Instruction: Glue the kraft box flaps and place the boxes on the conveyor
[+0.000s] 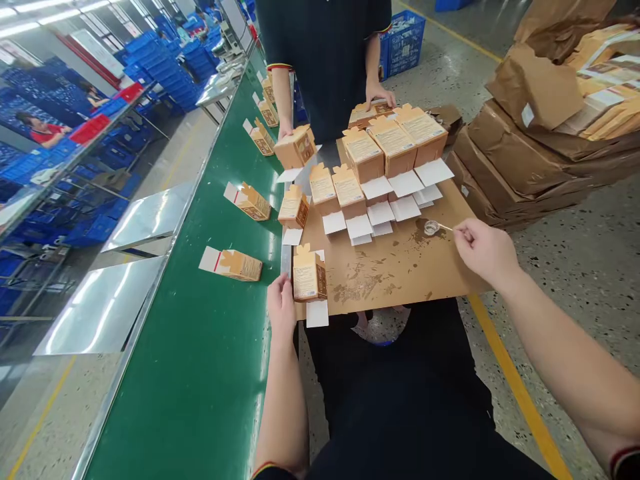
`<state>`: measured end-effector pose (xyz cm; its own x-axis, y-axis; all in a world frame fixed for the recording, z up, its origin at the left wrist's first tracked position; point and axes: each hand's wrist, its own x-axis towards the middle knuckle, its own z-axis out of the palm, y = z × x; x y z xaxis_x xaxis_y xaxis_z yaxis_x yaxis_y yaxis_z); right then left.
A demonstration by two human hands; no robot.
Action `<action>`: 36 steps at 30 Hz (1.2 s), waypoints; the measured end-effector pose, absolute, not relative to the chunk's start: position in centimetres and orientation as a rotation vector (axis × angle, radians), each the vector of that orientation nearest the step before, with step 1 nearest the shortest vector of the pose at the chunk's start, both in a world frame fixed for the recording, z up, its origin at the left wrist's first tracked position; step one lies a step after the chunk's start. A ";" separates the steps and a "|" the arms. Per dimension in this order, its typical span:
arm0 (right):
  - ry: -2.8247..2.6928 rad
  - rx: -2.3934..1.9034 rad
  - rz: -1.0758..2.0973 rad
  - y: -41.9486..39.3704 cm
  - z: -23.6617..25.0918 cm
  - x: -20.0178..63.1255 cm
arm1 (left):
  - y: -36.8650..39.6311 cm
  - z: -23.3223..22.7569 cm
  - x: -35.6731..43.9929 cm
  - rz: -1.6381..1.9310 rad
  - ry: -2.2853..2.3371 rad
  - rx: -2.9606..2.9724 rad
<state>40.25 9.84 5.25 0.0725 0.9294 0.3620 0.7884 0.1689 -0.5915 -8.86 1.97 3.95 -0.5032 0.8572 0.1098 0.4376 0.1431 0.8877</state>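
Landmark = table [415, 275], brown board top.

Far left of table, across the aisle: stacked blue crates [160, 63]. Closer, still left of it: shiny metal plates [150, 217].

Directly along the table's left edge: green belt [190, 373] with a line of cartons [245, 265], each with a white flap out, the nearest one lying roughly level with the table's near half.

Left hand [281, 307]: at table's near-left corner, thumb right by the corner box [306, 277] (can't tell if it's gripping the box or just resting beside it). That box sits on the table's near-left corner, white flap hanging past the near edge.

Co-worker at the table's far side: one hand [286, 129] holds a tan box [296, 152] over the far-left corner, the other hand [379, 92] is on a box at the far edge.

Mid-table to far side: boxes in rows [393, 143], white flaps toward the near edge. Wet patches [357, 287] on table's near half.

Right part of table: small clear dish [431, 228], tip of a thin stick [447, 229] in or over it. Right hand [487, 250], over table's right edge, pinches the stick, fingers closed.

Right of table, on the floor: brown-wrapped bundles [530, 160].
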 end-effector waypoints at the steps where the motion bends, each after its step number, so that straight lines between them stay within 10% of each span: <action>1: -1.778 -1.637 0.257 11.4 5.3 40.4 | 3.5 4.4 -8.6 1.243 1.931 1.221; 19: -1.783 -1.300 0.732 2.3 4.7 28.7 | 3.3 4.8 -4.0 1.457 1.376 0.918; 36: -2.175 -1.194 0.307 0.3 -1.1 20.4 | 3.6 2.3 -1.7 1.399 1.507 1.001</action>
<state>20.39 0.31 -1.13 -0.3908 0.8217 0.4147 0.6746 0.5622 -0.4783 -1.70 3.60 2.31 -0.3390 0.9393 -0.0532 0.0162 0.0623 0.9979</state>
